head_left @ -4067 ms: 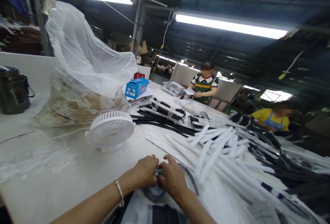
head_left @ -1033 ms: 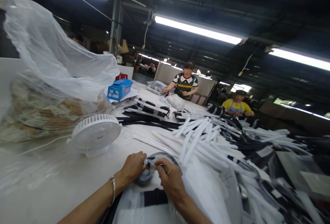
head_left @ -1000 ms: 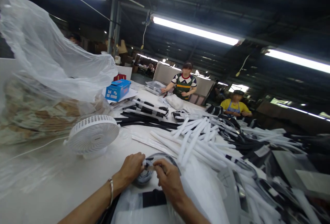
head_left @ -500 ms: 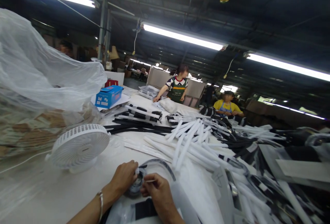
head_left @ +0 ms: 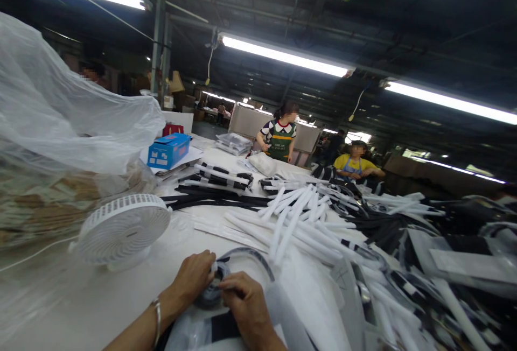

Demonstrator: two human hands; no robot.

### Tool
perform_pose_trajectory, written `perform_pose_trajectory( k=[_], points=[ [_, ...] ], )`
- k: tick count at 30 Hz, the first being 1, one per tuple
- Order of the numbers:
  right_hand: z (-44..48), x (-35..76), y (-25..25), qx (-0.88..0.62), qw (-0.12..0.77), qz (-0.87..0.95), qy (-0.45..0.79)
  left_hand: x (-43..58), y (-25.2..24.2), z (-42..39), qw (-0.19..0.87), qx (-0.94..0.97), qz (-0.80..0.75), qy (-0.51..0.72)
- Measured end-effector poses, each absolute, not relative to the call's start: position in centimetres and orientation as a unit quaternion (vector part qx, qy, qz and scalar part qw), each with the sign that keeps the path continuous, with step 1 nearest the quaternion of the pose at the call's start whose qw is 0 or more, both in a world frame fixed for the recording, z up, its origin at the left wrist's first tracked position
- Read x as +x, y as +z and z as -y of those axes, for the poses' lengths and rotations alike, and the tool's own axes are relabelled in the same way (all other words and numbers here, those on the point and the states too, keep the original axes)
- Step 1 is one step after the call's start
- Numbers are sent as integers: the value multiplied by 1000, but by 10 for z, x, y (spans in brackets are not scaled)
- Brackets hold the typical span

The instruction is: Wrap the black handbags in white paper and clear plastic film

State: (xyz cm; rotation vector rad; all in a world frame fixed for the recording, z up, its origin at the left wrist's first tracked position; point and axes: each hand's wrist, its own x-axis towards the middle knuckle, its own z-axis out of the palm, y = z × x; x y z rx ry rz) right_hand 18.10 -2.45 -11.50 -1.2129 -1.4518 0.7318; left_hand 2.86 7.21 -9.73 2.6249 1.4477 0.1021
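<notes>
A small dark-grey coil [head_left: 209,295], which looks like a wound strip or cable, lies on the table in front of me. My left hand [head_left: 197,271] is closed on its upper left edge, with a small white bit at the fingertips. On the coil's right side, my right hand [head_left: 247,303] has thumb and fingers pinched together; what they hold is hidden. A dark curved strip [head_left: 258,257] arcs from the coil behind my right hand. Below the hands lies a clear plastic bag [head_left: 189,332] with a black band beside it.
A white fan [head_left: 125,230] stands at left, near a plastic-covered pile [head_left: 72,109] and a blue box [head_left: 168,152]. White foam tubes [head_left: 293,216] and black strips [head_left: 226,200] are heaped ahead and right. Two co-workers stand or sit across the table.
My right hand has turned slightly and moved a little at the coil; the thin pale piece in its fingers no longer shows. A co-worker's arm has drawn back from the table.
</notes>
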Motion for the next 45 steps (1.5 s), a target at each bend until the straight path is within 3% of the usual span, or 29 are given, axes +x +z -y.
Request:
perform_pose_trajectory(
  k=[14, 27, 35, 40, 45],
  points=[
    [26, 192, -102, -534, 543, 528, 375, 28, -89, -65, 95, 870, -483, 44],
    [20, 183, -83, -573, 397, 660, 280, 25, -96, -67, 109, 868, -480, 71],
    [6, 170, -93, -592, 368, 685, 212, 20, -100, -69, 108, 870, -476, 76],
    [-2, 168, -97, -635, 266, 722, 72, 20, -106, -77, 101, 874, -469, 77],
    [2, 166, -90, -637, 192, 744, 57, 21, -112, -79, 120, 867, -477, 76]
  ],
)
